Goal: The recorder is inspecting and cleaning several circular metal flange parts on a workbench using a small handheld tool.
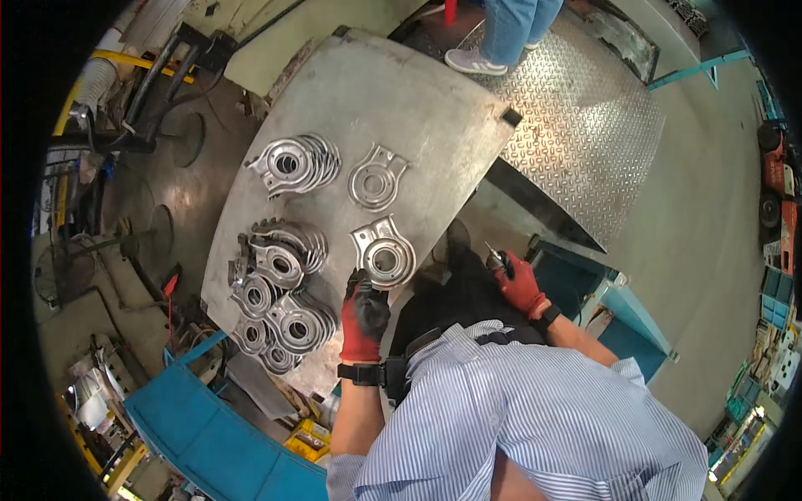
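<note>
My left hand (366,313), in a red and black work glove, is closed on the lower edge of a stamped metal bracket (387,257) with a round hole and a flared tab. That bracket is at the near right edge of the metal table. A flatter bracket (376,179) of similar outline lies just beyond it. My right hand (521,288), gloved the same way, is off the table to the right. Its fingers wrap round a small dark hand tool (499,260) with a thin pointed tip; its exact kind is unclear.
Overlapping brackets form a stack (294,163) at the far left of the metal table (401,92) and a bigger pile (284,292) nearer me. Another person's legs (510,29) stand on the tread-plate platform (576,125). Blue metal furniture (217,434) flanks me.
</note>
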Demonstrator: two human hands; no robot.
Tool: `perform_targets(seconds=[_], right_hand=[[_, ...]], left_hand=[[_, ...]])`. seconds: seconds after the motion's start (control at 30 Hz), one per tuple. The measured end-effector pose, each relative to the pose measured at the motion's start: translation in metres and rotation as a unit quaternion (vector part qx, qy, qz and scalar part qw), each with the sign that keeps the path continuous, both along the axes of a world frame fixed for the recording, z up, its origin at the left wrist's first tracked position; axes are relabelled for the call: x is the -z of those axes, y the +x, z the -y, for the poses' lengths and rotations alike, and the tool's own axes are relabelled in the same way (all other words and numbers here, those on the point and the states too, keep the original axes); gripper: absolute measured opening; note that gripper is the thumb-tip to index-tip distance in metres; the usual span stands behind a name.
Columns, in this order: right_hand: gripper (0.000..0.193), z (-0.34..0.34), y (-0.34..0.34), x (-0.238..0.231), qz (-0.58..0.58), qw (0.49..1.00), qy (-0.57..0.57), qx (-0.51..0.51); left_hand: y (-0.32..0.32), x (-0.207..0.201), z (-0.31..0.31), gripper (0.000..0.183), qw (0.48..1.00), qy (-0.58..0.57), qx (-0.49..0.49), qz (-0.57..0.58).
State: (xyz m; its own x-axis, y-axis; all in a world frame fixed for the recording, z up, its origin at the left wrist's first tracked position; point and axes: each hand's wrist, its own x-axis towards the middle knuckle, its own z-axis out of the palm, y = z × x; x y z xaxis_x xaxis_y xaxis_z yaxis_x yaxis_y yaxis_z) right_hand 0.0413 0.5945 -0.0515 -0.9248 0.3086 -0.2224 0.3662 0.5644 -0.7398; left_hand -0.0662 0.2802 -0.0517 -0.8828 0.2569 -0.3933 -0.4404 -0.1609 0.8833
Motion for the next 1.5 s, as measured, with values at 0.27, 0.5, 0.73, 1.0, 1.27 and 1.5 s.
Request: perform_targets(seconds=[0.27, 0.5, 0.73, 1.0, 1.27, 1.5], right_hand=[[0.046, 0.042, -0.013, -0.024, 0.000, 0.990, 0.004, -0.143], [0.045, 0.066, -0.025, -0.018, -0.006, 0.975, 0.048, -0.215], [0.045, 0.074, -0.037, -0.017, 0.083, 0.966, 0.044, -0.239], [0.036, 0.089, -0.037, -0.001, 0.028, 0.983, 0.045, -0.177], [0.037, 0.098, -0.045, 0.002, 0.028, 0.989, 0.035, -0.141], [0.036, 0.099, -0.043, 0.008, 0.039, 0.988, 0.031, -0.147]], left_hand=[[0.012, -0.002, 0.000, 0.017, 0.996, 0.002, 0.039, 0.079], [-0.030, -0.032, -0.022, 0.027, 0.972, -0.045, 0.052, 0.223], [-0.051, -0.017, -0.024, 0.031, 0.953, -0.219, 0.137, 0.161], [-0.051, -0.011, -0.024, 0.035, 0.948, -0.224, 0.102, 0.200], [-0.046, 0.005, -0.024, 0.034, 0.952, -0.261, 0.077, 0.138], [-0.052, -0.003, -0.028, 0.028, 0.933, -0.298, 0.097, 0.178]])
